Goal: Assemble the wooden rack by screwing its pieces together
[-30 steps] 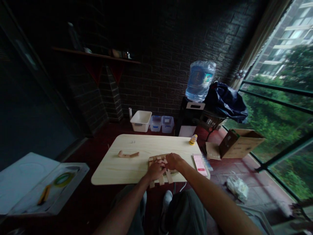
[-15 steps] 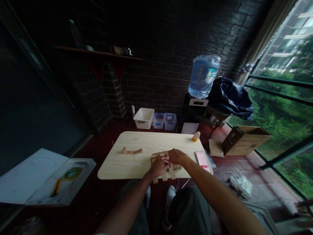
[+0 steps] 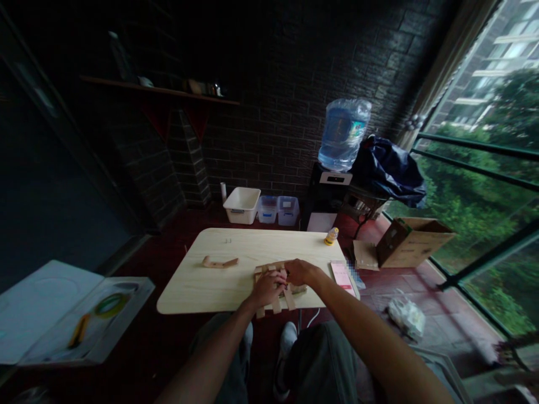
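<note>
A light-brown slatted piece [image 3: 275, 305], which looks wooden, lies at the table's front edge with several strip ends sticking out past it. My left hand [image 3: 268, 287] rests over its middle, fingers bent across the strips and gripping them; the thumb is hidden. Right beside it, my right hand [image 3: 298, 271] is closed at the piece's far right side, its fingertips meeting those of the left. Whatever sits between the right fingers is too small and covered to make out. Farther left on the table lies a curved brown bar [image 3: 220, 263] with upturned ends.
The pale table [image 3: 185, 292] also bears a small yellow-based bottle [image 3: 331, 236], a pink-and-white sheet [image 3: 342, 276] and tiny metal bits [image 3: 228, 241]. An open white case [image 3: 120, 320] is at left. Bins [image 3: 242, 205], a water dispenser [image 3: 326, 196] and a cardboard box [image 3: 410, 244] stand beyond.
The whole view has shifted slightly, so everything sits a little farther left. Both hands stay on the slatted piece, with only small finger movement.
</note>
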A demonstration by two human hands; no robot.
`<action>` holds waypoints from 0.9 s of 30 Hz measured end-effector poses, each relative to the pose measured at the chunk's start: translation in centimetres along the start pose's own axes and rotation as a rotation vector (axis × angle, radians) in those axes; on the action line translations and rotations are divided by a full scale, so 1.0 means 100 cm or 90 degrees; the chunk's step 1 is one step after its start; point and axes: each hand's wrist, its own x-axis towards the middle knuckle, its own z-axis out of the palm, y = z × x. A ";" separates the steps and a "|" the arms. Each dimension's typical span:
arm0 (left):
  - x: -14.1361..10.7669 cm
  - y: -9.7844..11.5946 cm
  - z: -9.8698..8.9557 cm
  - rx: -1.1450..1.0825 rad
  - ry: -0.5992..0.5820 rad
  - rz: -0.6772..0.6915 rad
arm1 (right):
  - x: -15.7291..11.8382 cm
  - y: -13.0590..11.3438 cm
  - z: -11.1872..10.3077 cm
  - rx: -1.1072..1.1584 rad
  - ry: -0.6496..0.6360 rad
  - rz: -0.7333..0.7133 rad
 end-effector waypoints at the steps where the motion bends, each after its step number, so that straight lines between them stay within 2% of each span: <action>1: 0.000 -0.001 0.000 0.001 -0.002 0.000 | -0.001 0.000 0.001 -0.011 0.007 0.001; 5: -0.001 -0.003 0.002 0.001 0.005 -0.016 | 0.003 -0.004 0.006 -0.032 0.039 0.006; 11: 0.000 0.001 0.001 0.008 0.005 -0.043 | 0.009 -0.012 0.001 0.007 0.018 0.058; 15: -0.001 0.000 0.000 0.003 0.015 -0.031 | 0.007 -0.004 -0.002 0.051 -0.003 -0.030; 18: -0.001 -0.003 0.001 -0.020 0.016 0.006 | 0.008 0.003 0.004 0.023 0.016 -0.066; 23: -0.002 -0.003 0.001 -0.031 0.009 0.000 | 0.013 0.004 0.017 -0.059 0.069 -0.033; 27: -0.002 -0.002 0.001 -0.009 0.001 -0.011 | 0.014 -0.004 0.016 -0.060 0.062 0.008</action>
